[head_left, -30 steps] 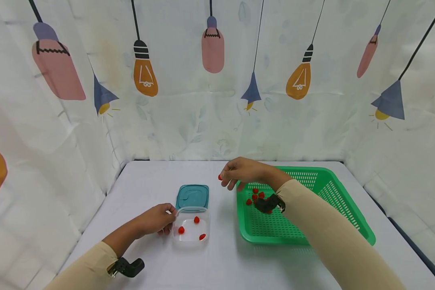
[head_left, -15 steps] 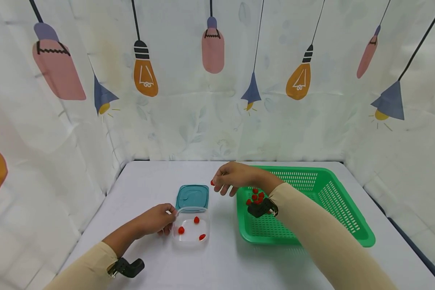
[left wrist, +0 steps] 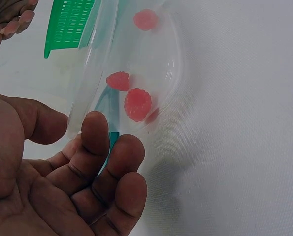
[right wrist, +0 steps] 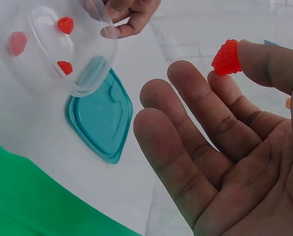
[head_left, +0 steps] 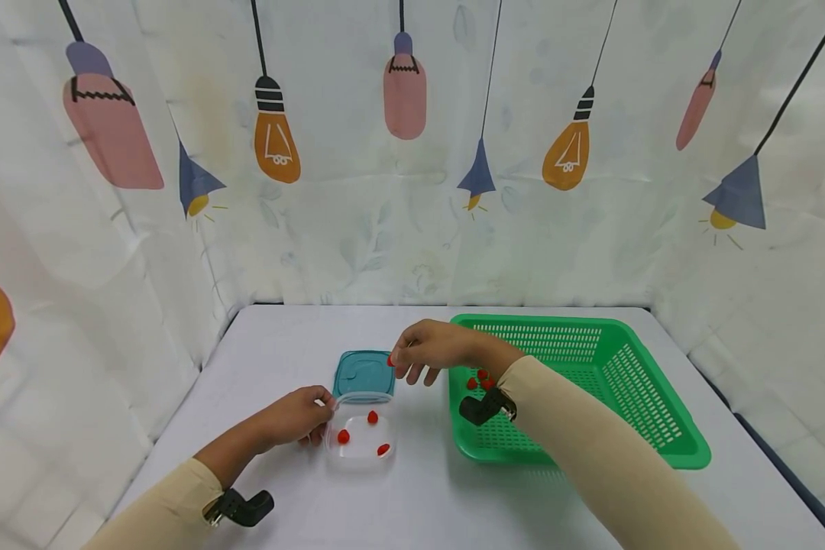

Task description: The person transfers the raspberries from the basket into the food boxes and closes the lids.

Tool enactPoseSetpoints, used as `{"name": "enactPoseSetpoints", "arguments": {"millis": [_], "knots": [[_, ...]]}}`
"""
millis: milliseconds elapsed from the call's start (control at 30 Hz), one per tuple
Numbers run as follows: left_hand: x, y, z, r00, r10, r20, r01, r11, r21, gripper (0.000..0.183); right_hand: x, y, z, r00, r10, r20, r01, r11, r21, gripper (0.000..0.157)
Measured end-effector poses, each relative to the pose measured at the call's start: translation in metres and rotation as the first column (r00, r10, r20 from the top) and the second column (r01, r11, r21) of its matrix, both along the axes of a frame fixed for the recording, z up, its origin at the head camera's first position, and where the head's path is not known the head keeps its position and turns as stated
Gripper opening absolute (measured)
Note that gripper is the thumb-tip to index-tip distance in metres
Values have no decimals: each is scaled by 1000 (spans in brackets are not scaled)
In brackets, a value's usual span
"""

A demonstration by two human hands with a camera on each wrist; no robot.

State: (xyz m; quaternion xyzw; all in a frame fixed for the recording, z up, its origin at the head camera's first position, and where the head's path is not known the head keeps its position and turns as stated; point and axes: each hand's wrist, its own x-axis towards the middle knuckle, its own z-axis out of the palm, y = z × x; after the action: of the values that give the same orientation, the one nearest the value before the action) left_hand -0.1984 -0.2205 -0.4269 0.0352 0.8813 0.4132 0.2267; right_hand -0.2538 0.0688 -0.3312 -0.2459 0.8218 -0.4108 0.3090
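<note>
My left hand (head_left: 296, 415) pinches the left rim of a clear plastic container (head_left: 359, 456) between thumb and index finger. Inside it lie three red raspberries, one (left wrist: 138, 104) close to the wall by my fingertips. My right hand (head_left: 429, 347) hovers above the table, between the container and the green basket. A red raspberry (right wrist: 227, 58) is pinched between its thumb and index finger, while its other fingers are extended. Behind the container lies a teal lid (head_left: 363, 368), flat on the table; the raspberry in my right hand overlaps its right edge in the head view.
A green perforated basket (head_left: 632, 416) stands on the right of the white table (head_left: 412, 496). Several raspberries (head_left: 472, 383) lie in its left part, some hidden by my right wrist. A patterned curtain (head_left: 357, 229) rises behind the table.
My right hand has moved left and down with the raspberry, from the basket's left edge toward the lid and container. My left hand and the container have stayed in place.
</note>
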Motion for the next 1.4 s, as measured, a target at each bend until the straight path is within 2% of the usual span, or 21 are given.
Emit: {"name": "enactPoseSetpoints", "arguments": {"millis": [233, 667, 867, 1100, 1400], "knots": [[0, 0, -1, 1000, 8, 0, -8, 1000, -9, 17, 3, -7, -8, 1000, 20, 19, -20, 1000, -4, 17], [1, 1, 0, 1000, 19, 10, -19, 1000, -18, 17, 13, -18, -11, 998, 63, 23, -64, 998, 5, 15], [0, 1, -1, 1000, 21, 13, -21, 1000, -18, 17, 13, -19, -14, 997, 71, 20, -71, 997, 8, 18], [-1, 1, -3, 1000, 21, 21, -20, 999, -29, 18, 10, -14, -14, 999, 40, 6, -40, 999, 34, 12], [-1, 2, 0, 1000, 14, 9, -13, 999, -35, 17, 6, 7, -8, 999, -31, -6, 32, 998, 53, 17]]}}
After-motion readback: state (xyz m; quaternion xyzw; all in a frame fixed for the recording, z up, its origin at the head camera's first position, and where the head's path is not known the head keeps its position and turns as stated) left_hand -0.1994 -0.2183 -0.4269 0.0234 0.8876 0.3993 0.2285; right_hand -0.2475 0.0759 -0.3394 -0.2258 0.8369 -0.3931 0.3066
